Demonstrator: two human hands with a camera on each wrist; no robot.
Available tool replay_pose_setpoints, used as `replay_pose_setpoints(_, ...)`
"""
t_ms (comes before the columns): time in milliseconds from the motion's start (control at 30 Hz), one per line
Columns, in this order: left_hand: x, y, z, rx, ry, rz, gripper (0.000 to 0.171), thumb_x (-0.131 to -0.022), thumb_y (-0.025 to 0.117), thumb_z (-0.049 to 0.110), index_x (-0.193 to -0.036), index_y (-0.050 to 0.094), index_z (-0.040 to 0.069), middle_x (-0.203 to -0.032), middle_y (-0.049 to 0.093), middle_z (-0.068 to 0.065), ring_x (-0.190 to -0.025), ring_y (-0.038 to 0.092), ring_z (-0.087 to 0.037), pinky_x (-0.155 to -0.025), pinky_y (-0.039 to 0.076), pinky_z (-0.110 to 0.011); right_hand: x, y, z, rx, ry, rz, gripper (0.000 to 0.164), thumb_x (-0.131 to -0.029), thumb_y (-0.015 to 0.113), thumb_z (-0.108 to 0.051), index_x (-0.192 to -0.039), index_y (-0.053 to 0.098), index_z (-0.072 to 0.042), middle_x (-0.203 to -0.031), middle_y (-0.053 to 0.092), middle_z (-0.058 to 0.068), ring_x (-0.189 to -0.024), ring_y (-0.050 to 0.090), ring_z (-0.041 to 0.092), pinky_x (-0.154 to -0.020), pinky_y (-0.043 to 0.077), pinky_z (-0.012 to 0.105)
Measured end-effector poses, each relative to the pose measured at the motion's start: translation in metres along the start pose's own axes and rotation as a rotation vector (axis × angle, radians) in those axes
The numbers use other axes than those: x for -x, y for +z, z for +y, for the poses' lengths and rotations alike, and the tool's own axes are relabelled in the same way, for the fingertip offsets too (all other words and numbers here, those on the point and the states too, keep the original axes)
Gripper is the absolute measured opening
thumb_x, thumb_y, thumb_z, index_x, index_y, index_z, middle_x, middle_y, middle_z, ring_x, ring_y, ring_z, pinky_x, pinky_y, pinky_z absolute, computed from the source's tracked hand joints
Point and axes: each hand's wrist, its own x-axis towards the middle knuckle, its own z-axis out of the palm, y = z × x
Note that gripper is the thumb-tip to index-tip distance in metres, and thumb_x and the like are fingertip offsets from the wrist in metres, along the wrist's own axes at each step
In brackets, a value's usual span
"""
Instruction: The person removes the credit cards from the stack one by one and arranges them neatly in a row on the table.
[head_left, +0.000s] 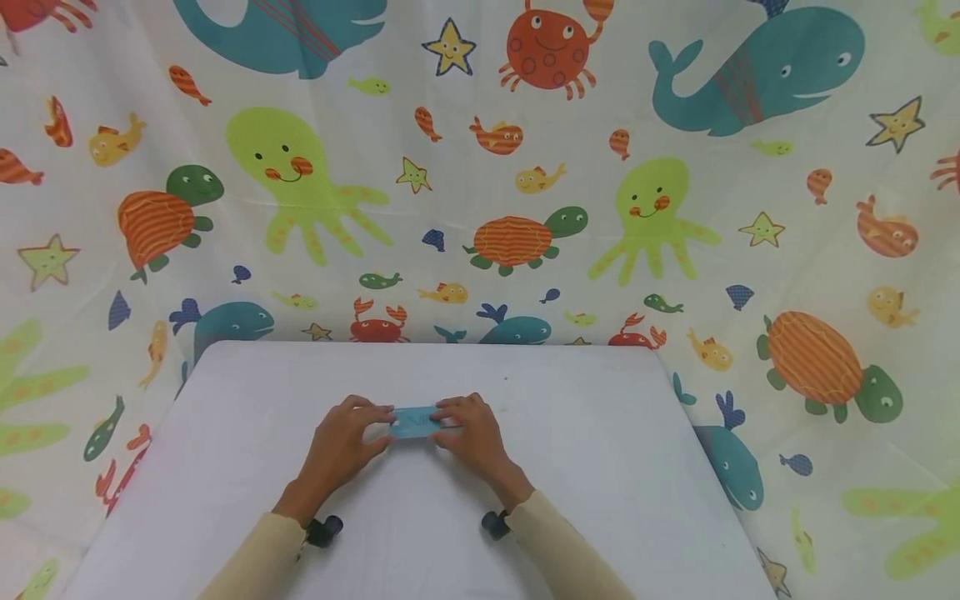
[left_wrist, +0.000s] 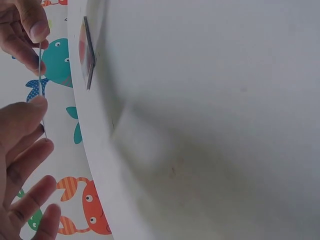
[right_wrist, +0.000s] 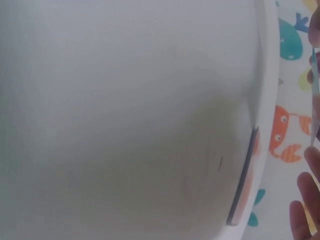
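One large cloth [head_left: 465, 192] fills the background, hanging beyond the far edge and down both sides; printed on it are whales [head_left: 772, 67], octopuses [head_left: 651, 200], turtles [head_left: 512, 242] and crabs [head_left: 549, 52].

Next in size: white surface [head_left: 600, 458], in front of me, lightly shadowed below my arms.

Two pale sleeves [head_left: 258, 554] come in from the near side and converge toward the middle of the surface.

Left hand [head_left: 341, 442]: thumb and forefinger pinch the left end of the card [head_left: 411, 422]. The gap between them is only the thickness of the card; my other fingers stand apart from one another in the left wrist view.

Right hand [head_left: 476, 433]: thumb and fingers grip the right end of the same card, covering that end in the head view. The right wrist view cuts this hand off at its border.

Card: light blue, thin, spanning between both hands, raised off the surface near its middle. Darker lettering on its face, too blurred to read. Both wrist views show it nearly edge-on.

Flat piece [left_wrist: 86, 52]: lies on the surface near its far edge, dark along one side, reddish on top; I cannot tell what it is.

Two dark wrist cameras [head_left: 325, 531], one at each cuff.

Smallest: a dark speck [head_left: 506, 379] on the surface, beyond my right hand.
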Motion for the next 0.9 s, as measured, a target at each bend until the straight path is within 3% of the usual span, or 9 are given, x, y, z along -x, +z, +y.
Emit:
replay_pose_setpoints(167,0.005,-0.006,-0.003,-0.002,0.000,-0.005,0.047,-0.079,0.096,0.022,-0.123,0.081,0.016,-0.111,0.080,-0.001,-0.107,0.066,-0.024,-0.089,0.062,-0.050,0.002,0.006,-0.006,0.008,-0.023,0.015,0.033,-0.088,0.090,-0.033,-0.118,0.083,-0.023,-0.129,0.077,-0.008,-0.110,0.063,0.013,-0.093,0.054,0.028)
replay_pose_setpoints(333,0.009,-0.012,-0.007,-0.007,0.005,-0.008,0.046,-0.079,0.096,0.021,-0.123,0.081,0.015,-0.112,0.081,-0.001,-0.107,0.067,-0.025,-0.088,0.061,-0.051,0.003,0.012,-0.011,0.010,-0.034,0.024,0.031,-0.087,0.090,-0.031,-0.117,0.083,-0.023,-0.127,0.077,-0.008,-0.115,0.065,0.014,-0.110,0.053,0.041)
replay_pose_setpoints(567,0.016,-0.019,-0.015,-0.025,0.031,0.021,0.049,-0.076,0.098,0.020,-0.121,0.082,0.016,-0.108,0.081,0.000,-0.103,0.068,-0.025,-0.083,0.062,-0.051,0.003,0.018,-0.019,-0.023,-0.019,-0.010,0.033,-0.089,0.088,-0.035,-0.121,0.082,-0.024,-0.130,0.077,-0.009,-0.119,0.064,0.014,-0.103,0.055,0.036)
replay_pose_setpoints(700,0.020,-0.025,-0.020,-0.043,0.055,0.024,0.050,-0.074,0.099,0.020,-0.120,0.082,0.015,-0.107,0.081,-0.001,-0.103,0.068,-0.025,-0.082,0.063,-0.052,0.003,0.022,-0.023,-0.036,-0.020,-0.032,0.034,-0.091,0.086,-0.035,-0.123,0.081,-0.026,-0.132,0.075,-0.010,-0.126,0.064,0.014,-0.110,0.053,0.042)
replay_pose_setpoints(900,0.026,-0.033,-0.026,-0.048,0.031,-0.021,0.048,-0.076,0.098,0.022,-0.121,0.082,0.016,-0.108,0.080,-0.001,-0.104,0.067,-0.024,-0.084,0.063,-0.051,0.004,0.029,-0.031,-0.019,-0.035,-0.048,0.034,-0.091,0.086,-0.037,-0.123,0.081,-0.027,-0.132,0.075,-0.010,-0.127,0.064,0.014,-0.115,0.050,0.045)
